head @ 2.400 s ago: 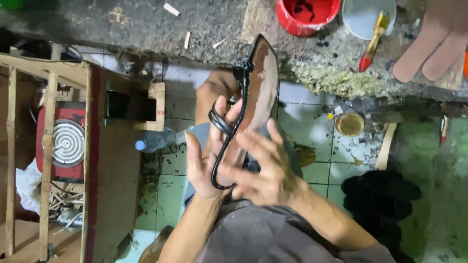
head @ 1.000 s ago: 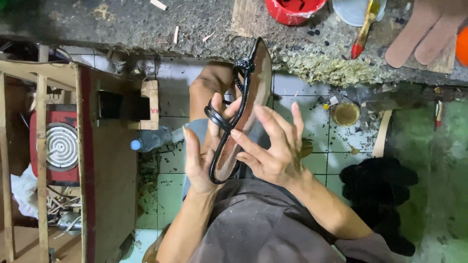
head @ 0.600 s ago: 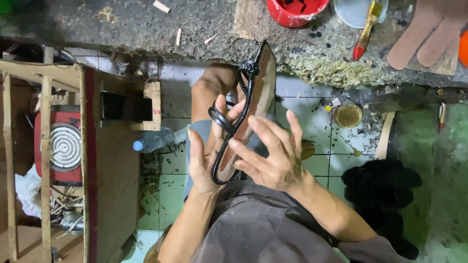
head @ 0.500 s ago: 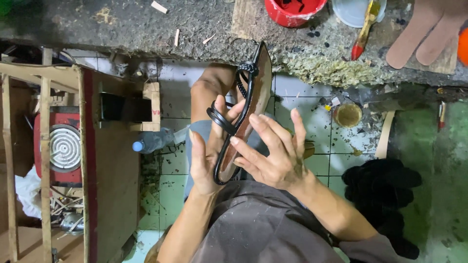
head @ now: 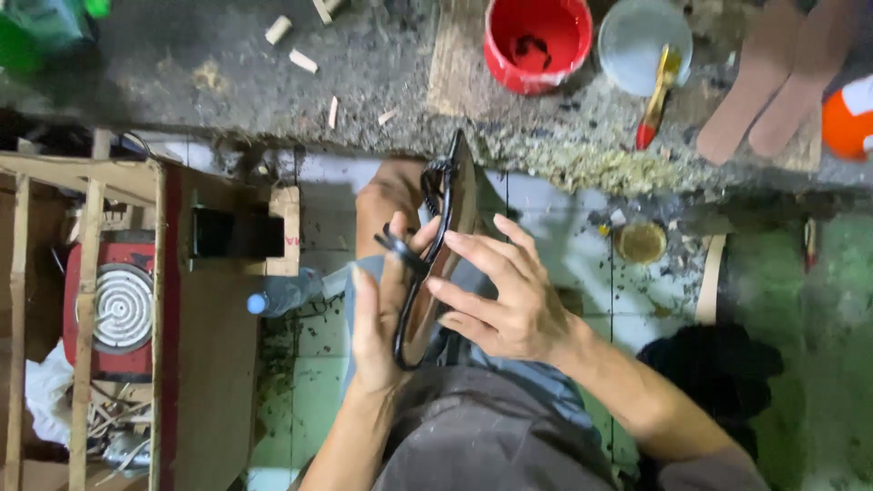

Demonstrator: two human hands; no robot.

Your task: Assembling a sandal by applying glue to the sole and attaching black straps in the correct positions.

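In the head view, the sandal (head: 443, 255) stands on its edge more than before: a moment ago more of its brown sole faced the camera, now it is seen almost as a thin line with the black strap (head: 420, 273) on its left side. It is held over the person's lap, its far tip close to the edge of the workbench (head: 182, 82). The left hand (head: 380, 318) stays clamped on the lower part of the sandal, thumb on the strap, as in the earlier pictures. The right hand (head: 500, 300) has its fingers spread, a little more bent than before, and the fingertips press the side of the sole; it does not close around it.

On the workbench there is a red bucket (head: 536, 41); inside it is red with some dark lumps at the bottom. Beside it stands a pale round bowl (head: 637, 36), and a brush (head: 657, 95) with yellow handle and red end lies across its rim. On the floor, a small round tin (head: 640, 242) holds something yellowish. On the left a wooden frame (head: 91, 173) surrounds a red electric hotplate (head: 118, 309).
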